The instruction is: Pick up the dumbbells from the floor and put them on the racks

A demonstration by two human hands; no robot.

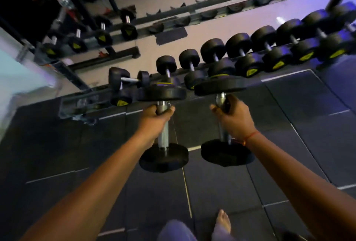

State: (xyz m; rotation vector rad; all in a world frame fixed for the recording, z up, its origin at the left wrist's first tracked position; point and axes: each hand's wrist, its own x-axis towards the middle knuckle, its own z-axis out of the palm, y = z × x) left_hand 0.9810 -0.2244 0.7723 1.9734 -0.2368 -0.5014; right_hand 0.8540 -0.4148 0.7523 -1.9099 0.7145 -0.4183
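I hold two black dumbbells with steel handles out in front of me, above the dark floor. My left hand (157,120) grips the handle of the left dumbbell (163,156). My right hand (234,118) grips the handle of the right dumbbell (227,153). Both dumbbells point away from me, their far heads close to the lower rack (81,104). That rack carries a long row of black dumbbells (238,46) running up to the right. One small dumbbell (128,79) lies crosswise at the rack's left end.
An upper rack tier (194,12) holds a few small dumbbells (128,26) at its left, with bare cradles to the right. Dark rubber floor tiles (289,125) lie below. My bare foot (223,221) and trouser leg (174,231) show at the bottom edge.
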